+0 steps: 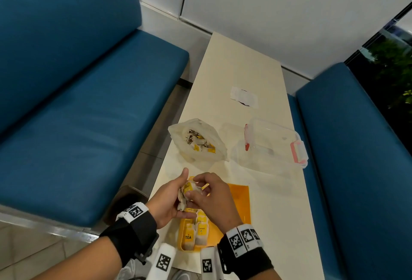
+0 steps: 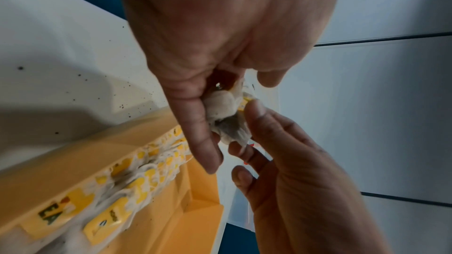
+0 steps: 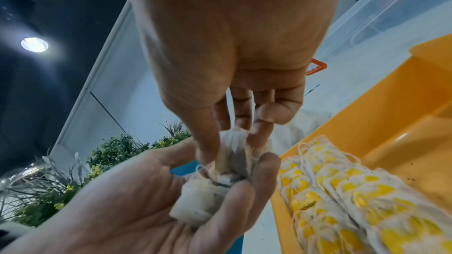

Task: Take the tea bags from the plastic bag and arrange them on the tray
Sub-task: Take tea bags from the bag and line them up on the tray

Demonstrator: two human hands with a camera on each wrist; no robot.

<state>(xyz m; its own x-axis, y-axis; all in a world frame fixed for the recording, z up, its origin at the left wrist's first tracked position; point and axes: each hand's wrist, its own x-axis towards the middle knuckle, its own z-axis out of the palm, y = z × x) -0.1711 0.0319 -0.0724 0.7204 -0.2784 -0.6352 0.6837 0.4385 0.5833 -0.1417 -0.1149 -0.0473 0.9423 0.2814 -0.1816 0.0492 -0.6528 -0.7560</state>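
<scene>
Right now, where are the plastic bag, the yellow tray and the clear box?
plastic bag [image 1: 198, 143]: head view, on its crumpled white side near the opening.
yellow tray [image 1: 239, 199]: head view, on its bare orange floor.
clear box [image 1: 273, 143]: head view, on its transparent base.

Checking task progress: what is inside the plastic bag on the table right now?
The plastic bag lies open, with several tea bags with yellow tags visible through its mouth. How many lie deeper is hidden by the bag's cloudy, crumpled sides.

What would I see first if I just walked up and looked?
Two hands, the left hand and the right hand, holding a bunch of tea bags together over the yellow tray at the table's near end. Just beyond sits the plastic bag, open, more tea bags inside.
</scene>
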